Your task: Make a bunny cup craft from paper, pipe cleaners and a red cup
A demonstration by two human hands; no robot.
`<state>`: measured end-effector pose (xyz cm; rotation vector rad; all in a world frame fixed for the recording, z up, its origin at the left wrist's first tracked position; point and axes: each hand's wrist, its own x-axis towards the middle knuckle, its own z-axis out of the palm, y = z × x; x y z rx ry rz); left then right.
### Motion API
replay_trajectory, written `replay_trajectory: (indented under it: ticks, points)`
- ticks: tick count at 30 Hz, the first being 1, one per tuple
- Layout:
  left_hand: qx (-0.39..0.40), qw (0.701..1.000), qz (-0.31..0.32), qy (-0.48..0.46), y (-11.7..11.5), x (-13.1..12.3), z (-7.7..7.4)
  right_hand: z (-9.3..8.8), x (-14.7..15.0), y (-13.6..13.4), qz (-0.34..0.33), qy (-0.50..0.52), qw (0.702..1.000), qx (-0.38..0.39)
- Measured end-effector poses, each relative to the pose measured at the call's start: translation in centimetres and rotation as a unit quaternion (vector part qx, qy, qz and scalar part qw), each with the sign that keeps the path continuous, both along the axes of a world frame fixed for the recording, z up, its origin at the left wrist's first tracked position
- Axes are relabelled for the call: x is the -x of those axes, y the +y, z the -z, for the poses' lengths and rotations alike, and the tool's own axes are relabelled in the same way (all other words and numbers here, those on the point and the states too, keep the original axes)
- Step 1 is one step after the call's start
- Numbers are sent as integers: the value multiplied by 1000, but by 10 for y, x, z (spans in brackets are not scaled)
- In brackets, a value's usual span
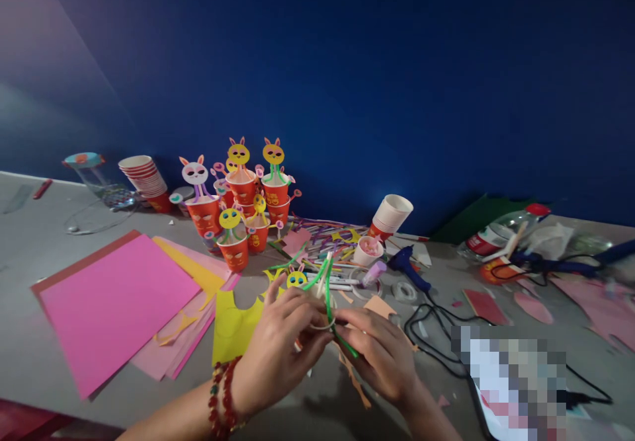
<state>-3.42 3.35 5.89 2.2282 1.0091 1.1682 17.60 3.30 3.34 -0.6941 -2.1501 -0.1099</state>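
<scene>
Low over the table's front, my left hand [285,338] is closed around a paper cup, mostly hidden by my fingers; its pale rim [325,326] shows between both hands. Green pipe cleaners [329,289] rise from the cup, and one end sticks out below the rim. My right hand [380,355] is closed, its fingertips pinching the green pipe cleaner at the rim. Just behind my left hand lies a yellow paper face [297,278] with blue eyes. Yellow cut paper [233,325] lies beside that hand.
Red cups with animal faces [233,254] stand at the back left, near stacked cups [143,180]. Pink sheets [119,302] lie left. Pens and pipe cleaners are heaped behind my hands. Rightward are a blue glue gun [411,269], its black cord, a bottle [501,233] and a blurred-out phone [510,381].
</scene>
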Motion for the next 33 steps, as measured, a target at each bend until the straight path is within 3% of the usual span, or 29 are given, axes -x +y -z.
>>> replay_trajectory:
  ticks: [6,15,25,33]
  points:
    - [26,999,9,19,-1,2,0,-5,2,-2,18,-23,999,-31]
    - [12,998,23,-48,1,2,2,-4,2,-2,28,-21,998,-55]
    - [13,998,31,-62,2,0,3,-5,0,-4,11,-13,999,-33]
    - [-38,998,15,-54,1,-6,6,-10,-1,-1,-4,-1,1000,13]
